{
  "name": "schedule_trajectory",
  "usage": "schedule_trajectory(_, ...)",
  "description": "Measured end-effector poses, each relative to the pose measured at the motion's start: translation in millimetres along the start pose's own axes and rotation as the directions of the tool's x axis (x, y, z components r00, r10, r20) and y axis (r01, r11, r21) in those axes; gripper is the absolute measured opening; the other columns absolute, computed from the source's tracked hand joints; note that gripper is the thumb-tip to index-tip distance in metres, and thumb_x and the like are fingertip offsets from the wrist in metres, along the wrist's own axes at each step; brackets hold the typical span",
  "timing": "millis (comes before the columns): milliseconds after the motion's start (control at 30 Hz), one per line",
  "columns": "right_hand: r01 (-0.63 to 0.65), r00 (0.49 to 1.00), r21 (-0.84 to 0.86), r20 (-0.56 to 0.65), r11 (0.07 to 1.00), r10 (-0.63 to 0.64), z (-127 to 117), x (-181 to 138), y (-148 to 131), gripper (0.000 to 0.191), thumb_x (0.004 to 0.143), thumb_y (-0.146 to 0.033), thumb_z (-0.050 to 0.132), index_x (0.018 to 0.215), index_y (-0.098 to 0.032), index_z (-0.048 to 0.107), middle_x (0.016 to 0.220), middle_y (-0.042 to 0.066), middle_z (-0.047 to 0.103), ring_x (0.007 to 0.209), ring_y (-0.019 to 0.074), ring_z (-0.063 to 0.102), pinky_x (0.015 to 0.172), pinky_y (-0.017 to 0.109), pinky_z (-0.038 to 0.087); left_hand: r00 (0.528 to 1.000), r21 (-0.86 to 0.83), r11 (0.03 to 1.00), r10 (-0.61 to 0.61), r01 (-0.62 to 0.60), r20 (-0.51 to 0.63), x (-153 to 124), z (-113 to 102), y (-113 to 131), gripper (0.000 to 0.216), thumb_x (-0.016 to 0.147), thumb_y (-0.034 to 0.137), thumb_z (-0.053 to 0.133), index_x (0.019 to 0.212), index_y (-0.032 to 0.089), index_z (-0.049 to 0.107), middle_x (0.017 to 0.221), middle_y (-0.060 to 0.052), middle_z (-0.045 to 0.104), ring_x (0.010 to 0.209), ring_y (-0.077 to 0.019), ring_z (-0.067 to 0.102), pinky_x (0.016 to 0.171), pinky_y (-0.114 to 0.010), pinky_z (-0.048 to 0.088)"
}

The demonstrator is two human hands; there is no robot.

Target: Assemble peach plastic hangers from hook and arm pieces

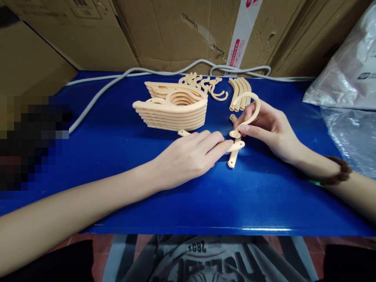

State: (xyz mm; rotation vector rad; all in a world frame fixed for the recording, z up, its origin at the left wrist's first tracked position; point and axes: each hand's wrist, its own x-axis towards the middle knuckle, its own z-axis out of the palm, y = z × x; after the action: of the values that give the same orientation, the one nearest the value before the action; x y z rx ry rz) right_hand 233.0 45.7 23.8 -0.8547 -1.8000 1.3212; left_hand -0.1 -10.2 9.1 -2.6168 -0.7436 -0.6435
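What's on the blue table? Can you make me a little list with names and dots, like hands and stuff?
Left hand: over a cream strip, mostly hiding it
Right hand: holds a cream hook
Under the hook: another strip
Stack: nested cream pieces
Behind: loose hooks, curved pieces
Table: blue
Back: white cable, cardboard
Right side: plastic bag

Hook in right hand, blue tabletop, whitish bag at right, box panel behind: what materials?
Hook: likely molded plastic; smooth, cream, low sheen, rounded edges.
Blue tabletop: glossy, with soft reflections; painted metal or laminate, can't tell.
Whitish bag: probably thin plastic film; wrinkled, with glare.
Box panel: corrugated cardboard, most likely; matte brown, scuffed, torn surface.
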Motion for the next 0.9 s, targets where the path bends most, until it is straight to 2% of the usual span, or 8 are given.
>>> schedule_trajectory(133, -0.021, 1.0, 0.053, 0.004, 0.998, 0.021, -0.5, 1.2, 2.1, 0.018, 0.085, -0.026, 0.076, 0.088, -0.021, 0.06, 0.084, -0.002, 0.069, 0.072, 0.0097, 0.063, 0.07, 0.024, 0.053, 1.0, -0.047, 0.999, -0.02, 0.02, 0.01, -0.3, 2.0, -0.8, 0.023, 0.103, 0.009, 0.043, 0.118, 0.009, 0.061, 0.102, -0.008, 0.07, 0.086, -0.0211, 0.066, 0.071, -0.032, 0.048)
schedule_trajectory(233, -0.005, 1.0, 0.08, -0.017, 0.997, 0.007, -2.2, 2.6, 7.0, 0.017, 0.083, -0.028, 0.078, 0.086, -0.02, 0.064, 0.081, -0.001, 0.069, 0.07, 0.0106, 0.062, 0.067, 0.025, 0.051, 0.999, -0.105, 0.994, -0.027, 0.03, 0.027, -1.2, 3.9, -0.9, 0.022, 0.106, 0.012, 0.04, 0.117, 0.008, 0.059, 0.109, -0.01, 0.07, 0.094, -0.0222, 0.067, 0.08, -0.033, 0.049)
schedule_trajectory(333, -0.021, 1.0, 0.109, -0.017, 0.994, 0.023, -4.3, 3.4, 9.7, 0.017, 0.081, -0.028, 0.08, 0.084, -0.019, 0.066, 0.08, -0.001, 0.069, 0.07, 0.011, 0.061, 0.066, 0.025, 0.049, 1.0, -0.119, 0.993, -0.011, 0.013, 0.015, -1.4, 4.3, -0.6, 0.026, 0.107, 0.011, 0.037, 0.125, 0.006, 0.055, 0.112, -0.01, 0.071, 0.096, -0.0226, 0.067, 0.083, -0.035, 0.048)
schedule_trajectory(500, -0.075, 0.997, 0.16, -0.016, 0.984, 0.078, -6.8, 4.5, 8.3, 0.017, 0.076, -0.028, 0.084, 0.079, -0.019, 0.07, 0.078, -0.001, 0.067, 0.067, 0.0097, 0.056, 0.066, 0.026, 0.047, 1.0, -0.088, 0.996, -0.017, 0.019, 0.025, -1.2, 3.6, -1.1, 0.036, 0.107, 0.01, 0.035, 0.141, 0.003, 0.045, 0.11, -0.009, 0.072, 0.09, -0.0213, 0.067, 0.077, -0.034, 0.047)
schedule_trajectory(633, -0.108, 0.994, 0.208, -0.006, 0.972, 0.112, -8.3, 6.4, 8.5, 0.016, 0.074, -0.029, 0.084, 0.078, -0.019, 0.072, 0.074, -0.001, 0.066, 0.065, 0.0102, 0.054, 0.066, 0.028, 0.048, 0.999, -0.114, 0.993, -0.03, 0.034, 0.037, -2.6, 4.5, -1.8, 0.038, 0.108, 0.01, 0.031, 0.144, 0.005, 0.044, 0.123, -0.011, 0.069, 0.099, -0.0206, 0.068, 0.081, -0.034, 0.05)
schedule_trajectory(733, -0.121, 0.991, 0.241, -0.027, 0.963, 0.131, -9.1, 7.8, 9.6, 0.016, 0.074, -0.026, 0.082, 0.083, -0.02, 0.071, 0.077, -0.001, 0.066, 0.067, 0.0109, 0.055, 0.066, 0.028, 0.048, 0.998, -0.129, 0.99, -0.046, 0.05, 0.036, -4.3, 6.3, -1.7, 0.04, 0.108, 0.01, 0.03, 0.146, 0.005, 0.042, 0.132, -0.013, 0.065, 0.106, -0.02, 0.068, 0.087, -0.034, 0.052)
schedule_trajectory(900, -0.123, 0.989, 0.271, -0.043, 0.955, 0.14, -8.5, 9.0, 8.9, 0.032, 0.075, -0.02, 0.079, 0.102, -0.021, 0.063, 0.083, -0.002, 0.066, 0.064, 0.0095, 0.053, 0.065, 0.028, 0.048, 0.998, -0.139, 0.988, -0.059, 0.062, 0.025, -4.9, 8.1, -2.0, 0.043, 0.107, 0.01, 0.032, 0.149, 0.004, 0.038, 0.132, -0.014, 0.065, 0.107, -0.0197, 0.067, 0.092, -0.033, 0.054)
